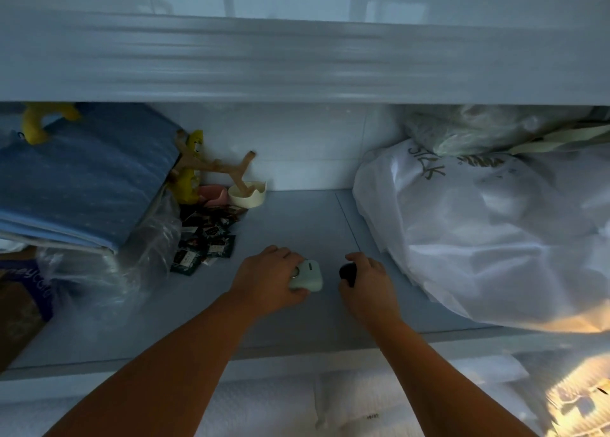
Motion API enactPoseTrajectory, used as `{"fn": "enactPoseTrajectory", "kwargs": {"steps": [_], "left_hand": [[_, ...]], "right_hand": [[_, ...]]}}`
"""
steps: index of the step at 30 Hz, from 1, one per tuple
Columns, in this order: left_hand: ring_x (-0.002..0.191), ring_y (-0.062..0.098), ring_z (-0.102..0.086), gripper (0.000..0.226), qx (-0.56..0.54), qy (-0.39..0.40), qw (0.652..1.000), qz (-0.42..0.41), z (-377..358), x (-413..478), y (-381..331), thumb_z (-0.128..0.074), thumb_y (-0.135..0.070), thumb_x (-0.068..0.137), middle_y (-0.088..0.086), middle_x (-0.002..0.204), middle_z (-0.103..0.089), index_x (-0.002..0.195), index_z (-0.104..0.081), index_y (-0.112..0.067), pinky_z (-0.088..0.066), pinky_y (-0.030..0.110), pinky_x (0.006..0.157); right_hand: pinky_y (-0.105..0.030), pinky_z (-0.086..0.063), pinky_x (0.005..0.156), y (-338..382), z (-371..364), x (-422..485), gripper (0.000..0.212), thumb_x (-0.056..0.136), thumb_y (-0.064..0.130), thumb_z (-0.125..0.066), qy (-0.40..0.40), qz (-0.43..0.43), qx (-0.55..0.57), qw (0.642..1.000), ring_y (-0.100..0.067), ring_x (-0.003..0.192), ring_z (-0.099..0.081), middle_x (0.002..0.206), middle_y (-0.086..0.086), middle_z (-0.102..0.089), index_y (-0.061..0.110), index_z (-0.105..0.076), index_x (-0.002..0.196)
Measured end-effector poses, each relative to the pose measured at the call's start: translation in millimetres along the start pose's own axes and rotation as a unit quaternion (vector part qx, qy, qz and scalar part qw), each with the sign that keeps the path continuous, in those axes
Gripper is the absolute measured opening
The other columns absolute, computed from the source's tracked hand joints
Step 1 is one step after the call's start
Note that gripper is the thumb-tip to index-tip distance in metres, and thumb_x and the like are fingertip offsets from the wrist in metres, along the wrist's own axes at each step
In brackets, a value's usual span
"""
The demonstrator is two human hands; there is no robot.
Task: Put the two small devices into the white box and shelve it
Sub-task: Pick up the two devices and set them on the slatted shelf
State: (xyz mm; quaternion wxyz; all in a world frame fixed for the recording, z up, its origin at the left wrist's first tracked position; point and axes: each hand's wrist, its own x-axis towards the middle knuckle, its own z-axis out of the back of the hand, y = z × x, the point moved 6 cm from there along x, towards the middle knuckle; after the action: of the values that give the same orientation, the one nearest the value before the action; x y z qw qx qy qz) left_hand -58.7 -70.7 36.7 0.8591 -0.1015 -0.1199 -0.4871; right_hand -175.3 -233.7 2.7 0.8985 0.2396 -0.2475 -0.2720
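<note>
- The left hand [269, 276] has its fingers curled around a pale green device [308, 275], thumb under its near edge and the other fingers over its left side; a ring shows on one finger against the device.
- The pale green device is rounded, with a small dark slot on its top face, and sits low over the shelf [287, 225]; whether it touches the shelf surface cannot be told.
- The right hand [364, 280] has its fingers closed on a small black device [347, 273], which pokes out at the hand's left side, just right of the pale green device and apart from it.
- Both forearms reach in from the near edge of the shelf, the two hands close together near its middle.
- Left of the pale green device lies a scatter of dark sachets [206, 243], some overlapping.
- Beyond the sachets, further back from the green device, stands a cream cup [247, 195] with a wooden branch-like piece [227, 167] leaning out of it, and yellow toy figures [190, 172] beside it.
- Far left of the green device a folded blue cloth [82, 176] rests on clear plastic wrapping [145, 248].
- Right of the black device, well past the right hand, a large white plastic bag [488, 238] with dark lettering fills that end of the shelf.
</note>
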Motion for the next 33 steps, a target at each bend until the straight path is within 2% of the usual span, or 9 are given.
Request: {"fn": "enactPoseTrajectory", "kwargs": {"steps": [5, 11, 14, 18, 24, 29, 33], "left_hand": [[0.11, 0.017, -0.057, 0.066, -0.006, 0.006, 1.0, -0.01, 2.8, -2.3, -39.3, -0.066, -0.064, 0.072, -0.009, 0.118, -0.065, 0.129, -0.061, -0.03, -0.051, 0.032, 0.076], [0.108, 0.014, -0.058, 0.068, -0.012, -0.001, 0.999, -0.039, 10.1, 2.6, -81.2, -0.062, -0.067, 0.069, -0.011, 0.113, -0.066, 0.128, -0.062, -0.032, -0.052, 0.032, 0.075], [0.108, 0.013, -0.058, 0.068, -0.012, -0.004, 0.998, -0.063, 12.7, 8.8, -103.3, -0.06, -0.069, 0.068, -0.013, 0.112, -0.065, 0.126, -0.063, -0.034, -0.051, 0.03, 0.076], [0.106, 0.015, -0.061, 0.065, -0.03, -0.029, 0.995, -0.094, 15.8, 14.9, -131.3, -0.061, -0.068, 0.065, -0.013, 0.109, -0.068, 0.12, -0.067, -0.034, -0.051, 0.03, 0.076], [0.106, 0.017, -0.062, 0.069, -0.069, -0.014, 0.984, -0.161, 11.1, 15.9, -172.5, -0.06, -0.07, 0.062, -0.013, 0.112, -0.068, 0.122, -0.065, -0.036, -0.052, 0.03, 0.077], [0.103, 0.016, -0.063, 0.063, -0.114, -0.005, 0.967, -0.226, 3.2, 9.2, -209.6, -0.07, -0.063, 0.064, -0.011, 0.11, -0.068, 0.12, -0.066, -0.032, -0.053, 0.031, 0.075], [0.104, 0.016, -0.06, 0.068, -0.122, 0.015, 0.95, -0.288, -7.8, -2.2, -257.5, -0.063, -0.067, 0.067, -0.012, 0.112, -0.066, 0.124, -0.063, -0.031, -0.051, 0.032, 0.075]], "right_hand": [[-0.04, -0.048, 0.1, -17.1, 30.8, -19.6, 0.052, 0.086, 0.024, -0.067, -0.007, -0.007, -0.003, 1.0, -0.027, 0.124, -0.054, 0.131, -0.006, -0.062, 0.026, -0.054, 0.136], [-0.04, -0.05, 0.09, -33.2, 86.6, -43.7, 0.049, 0.081, 0.019, -0.067, -0.068, 0.014, -0.017, 0.997, -0.033, 0.11, -0.058, 0.115, -0.012, -0.067, 0.013, -0.06, 0.129], [-0.039, -0.052, 0.084, -41.3, 113.9, -56.3, 0.045, 0.081, 0.021, -0.065, -0.106, 0.011, -0.041, 0.994, -0.03, 0.105, -0.06, 0.109, -0.011, -0.069, 0.013, -0.062, 0.126], [-0.036, -0.049, 0.09, -58.8, 137.8, -72.1, 0.046, 0.084, 0.023, -0.062, -0.13, -0.036, -0.061, 0.989, -0.026, 0.111, -0.057, 0.116, -0.006, -0.068, 0.016, -0.06, 0.13], [-0.036, -0.046, 0.097, -76.3, 159.2, -108.6, 0.047, 0.087, 0.023, -0.062, -0.15, -0.099, -0.096, 0.979, -0.025, 0.119, -0.054, 0.122, -0.003, -0.064, 0.017, -0.056, 0.133], [-0.04, -0.05, 0.096, -88.8, 179.7, -151.7, 0.047, 0.087, 0.024, -0.06, -0.175, -0.163, -0.119, 0.964, -0.024, 0.119, -0.055, 0.125, -0.002, -0.064, 0.019, -0.056, 0.133], [-0.038, -0.052, 0.092, -107.0, 202.5, -202.0, 0.047, 0.085, 0.026, -0.06, -0.208, -0.223, -0.142, 0.942, -0.023, 0.115, -0.055, 0.12, 0.0, -0.065, 0.021, -0.058, 0.132]]}}
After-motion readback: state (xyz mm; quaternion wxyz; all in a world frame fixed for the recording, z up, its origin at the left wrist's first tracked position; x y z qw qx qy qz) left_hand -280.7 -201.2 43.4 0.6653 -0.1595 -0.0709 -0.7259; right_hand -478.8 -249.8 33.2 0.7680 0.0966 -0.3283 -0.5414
